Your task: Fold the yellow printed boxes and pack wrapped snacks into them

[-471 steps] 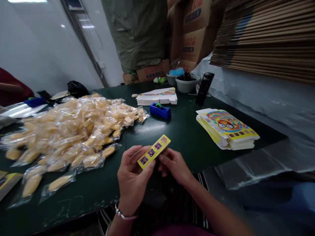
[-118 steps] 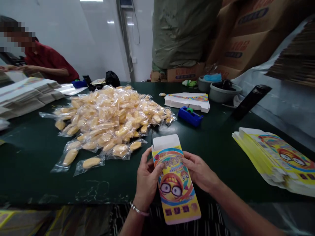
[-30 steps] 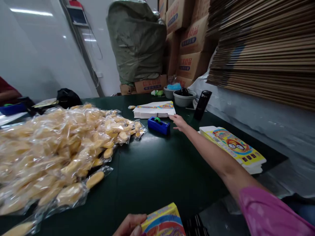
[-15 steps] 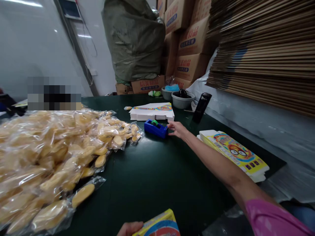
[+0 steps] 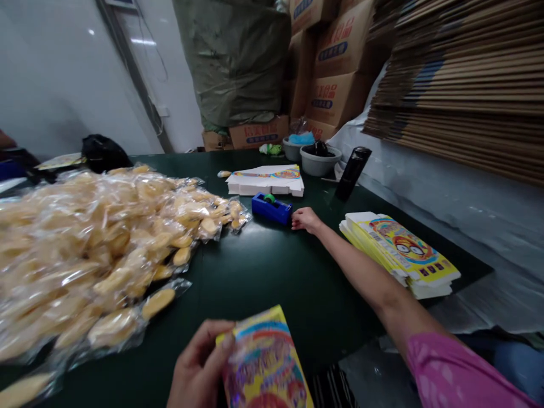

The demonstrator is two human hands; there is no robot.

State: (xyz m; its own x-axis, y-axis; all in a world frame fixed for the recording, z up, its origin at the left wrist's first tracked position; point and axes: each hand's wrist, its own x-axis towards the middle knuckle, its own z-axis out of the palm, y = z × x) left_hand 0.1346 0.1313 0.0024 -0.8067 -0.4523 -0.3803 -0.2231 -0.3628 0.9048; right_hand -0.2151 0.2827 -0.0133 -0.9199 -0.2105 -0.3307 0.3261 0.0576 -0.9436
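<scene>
The right hand point(image 5: 306, 220) lies open, fingertips just right of the blue tape dispenser point(image 5: 272, 208), whose long axis runs crosswise, while the left hand point(image 5: 199, 362) grips a printed carton point(image 5: 263, 360) nearer the body.

**Yellow carton point(image 5: 263, 360) in the left hand point(image 5: 198, 362), blue tape dispenser point(image 5: 271, 208) by the right hand point(image 5: 305, 220)**

The carton, printed with a rainbow arc, tilts at bottom centre, gripped along its left edge. The right hand lies palm down just beside the dispenser's end, above the frame's centre.
</scene>
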